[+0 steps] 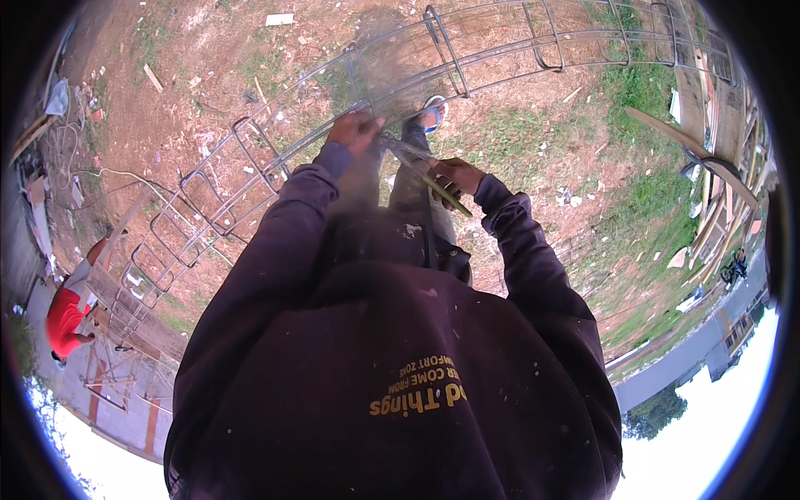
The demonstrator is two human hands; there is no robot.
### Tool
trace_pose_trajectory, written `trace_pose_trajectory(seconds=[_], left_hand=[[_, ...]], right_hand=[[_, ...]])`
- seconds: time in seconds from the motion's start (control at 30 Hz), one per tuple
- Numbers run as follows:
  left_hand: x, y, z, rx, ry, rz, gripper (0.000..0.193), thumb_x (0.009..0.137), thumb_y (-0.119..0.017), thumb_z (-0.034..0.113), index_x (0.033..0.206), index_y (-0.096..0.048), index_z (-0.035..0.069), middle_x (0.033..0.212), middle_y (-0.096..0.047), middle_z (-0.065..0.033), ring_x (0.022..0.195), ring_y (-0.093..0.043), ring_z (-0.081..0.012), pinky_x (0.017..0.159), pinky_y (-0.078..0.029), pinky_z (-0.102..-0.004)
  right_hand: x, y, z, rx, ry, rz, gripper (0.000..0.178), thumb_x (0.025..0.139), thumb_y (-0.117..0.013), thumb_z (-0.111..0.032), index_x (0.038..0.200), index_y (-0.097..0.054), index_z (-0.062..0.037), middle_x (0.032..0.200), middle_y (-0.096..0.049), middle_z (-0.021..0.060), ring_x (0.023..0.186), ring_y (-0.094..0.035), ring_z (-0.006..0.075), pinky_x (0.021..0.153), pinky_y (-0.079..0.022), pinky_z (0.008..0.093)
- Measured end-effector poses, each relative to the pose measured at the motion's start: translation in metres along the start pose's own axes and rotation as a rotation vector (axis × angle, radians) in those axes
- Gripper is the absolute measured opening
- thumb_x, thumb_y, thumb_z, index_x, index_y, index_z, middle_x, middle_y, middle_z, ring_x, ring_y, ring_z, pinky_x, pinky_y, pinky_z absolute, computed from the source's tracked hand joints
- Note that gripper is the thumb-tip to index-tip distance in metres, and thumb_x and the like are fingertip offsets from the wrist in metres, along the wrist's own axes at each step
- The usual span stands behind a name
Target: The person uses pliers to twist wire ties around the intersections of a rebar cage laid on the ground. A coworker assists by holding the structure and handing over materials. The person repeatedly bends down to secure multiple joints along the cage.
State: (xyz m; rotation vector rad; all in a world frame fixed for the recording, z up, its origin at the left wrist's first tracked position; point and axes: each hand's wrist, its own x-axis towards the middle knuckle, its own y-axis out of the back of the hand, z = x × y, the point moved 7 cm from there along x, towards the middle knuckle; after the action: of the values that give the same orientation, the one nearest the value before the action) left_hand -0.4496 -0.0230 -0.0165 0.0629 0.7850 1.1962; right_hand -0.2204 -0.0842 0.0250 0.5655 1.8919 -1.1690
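Note:
A long cage of steel reinforcing bars (492, 65), with square stirrups along it, curves across the view in front of me. My left hand (354, 133) is at its near bars, fingers curled together. What they pinch is hidden. My right hand (457, 178) is closed round the handles of pincers (446, 193), one of them greenish. Their jaws point up and left to the bars just beside my left fingers. Blur at the jaws hides whether they grip anything.
Below the cage show my sandalled foot (434, 113) and littered, grassy earth (533, 150). A person in red (65, 321) is at the far left. Planks and scrap timber (717, 225) are piled at right. A loose cable (117, 172) lies at left.

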Motion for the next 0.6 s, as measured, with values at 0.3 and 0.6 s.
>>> trace_pose_trajectory(seconds=[0.3,0.6], left_hand=[[-0.002,0.014,-0.003,-0.062,0.095,0.087,0.040,0.092,-0.063,0.034,0.077,-0.066,-0.004,0.059,-0.061,-0.0090,0.056,-0.058,-0.0123,0.056,-0.046,-0.0305],[-0.013,0.009,-0.007,-0.012,0.222,0.075,0.042,0.085,-0.063,0.044,0.085,-0.072,0.004,0.072,-0.066,-0.0178,0.066,-0.062,-0.0305,0.068,-0.050,-0.0386]], right_hand=[[0.034,0.061,-0.050,-0.328,-0.224,-0.214,0.057,0.087,-0.060,-0.054,0.090,-0.060,0.0036,0.063,-0.061,0.0132,0.047,-0.060,0.0226,0.044,-0.050,0.0355],[-0.026,-0.017,-0.010,-0.905,0.296,0.670,0.059,0.076,-0.071,-0.030,0.124,-0.046,-0.0065,0.095,-0.061,0.0180,0.088,-0.062,0.0348,0.075,-0.049,0.0469]])
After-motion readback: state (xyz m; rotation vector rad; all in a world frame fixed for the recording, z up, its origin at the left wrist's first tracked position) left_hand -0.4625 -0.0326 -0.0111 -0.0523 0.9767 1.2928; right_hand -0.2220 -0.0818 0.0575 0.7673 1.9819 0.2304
